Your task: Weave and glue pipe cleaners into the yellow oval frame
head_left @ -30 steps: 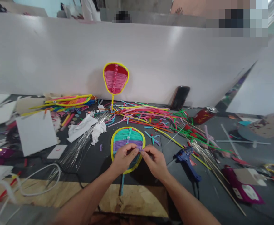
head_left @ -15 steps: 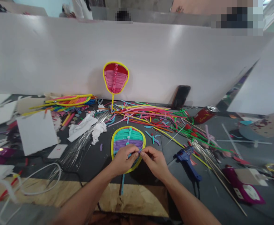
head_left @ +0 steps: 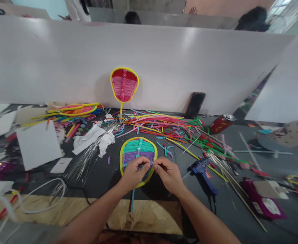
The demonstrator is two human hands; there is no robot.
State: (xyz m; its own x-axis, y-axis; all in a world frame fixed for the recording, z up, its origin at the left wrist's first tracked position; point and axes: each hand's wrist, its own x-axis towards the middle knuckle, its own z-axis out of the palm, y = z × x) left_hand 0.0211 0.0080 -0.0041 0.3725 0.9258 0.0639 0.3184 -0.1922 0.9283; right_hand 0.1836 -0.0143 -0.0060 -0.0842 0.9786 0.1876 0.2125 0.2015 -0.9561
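Note:
My left hand (head_left: 136, 173) and my right hand (head_left: 169, 176) meet fingertip to fingertip. Both pinch a tiny purple pipe cleaner piece (head_left: 151, 164), mostly covered by the fingers. Beneath them on the dark table lies a fan-shaped pipe cleaner piece (head_left: 147, 146) with a yellow rim, teal, purple and blue bands, and a beaded line down its middle. Its lower part is partly hidden by my hands, and its blue stem (head_left: 132, 200) points toward me. A similar pink and red fan (head_left: 125, 84) stands upright against the white board.
Loose pipe cleaners (head_left: 161, 123) are heaped along the back. To the right are a blue glue gun (head_left: 203, 176), a red can (head_left: 221, 123) and a leaning phone (head_left: 195, 105). Crumpled paper (head_left: 89, 139), silvery wires (head_left: 81, 166) and a white card (head_left: 38, 145) lie to the left.
Both hands keep nearly the same pinch; the small gap between their fingertips looks slightly wider. The whole view has shifted a little.

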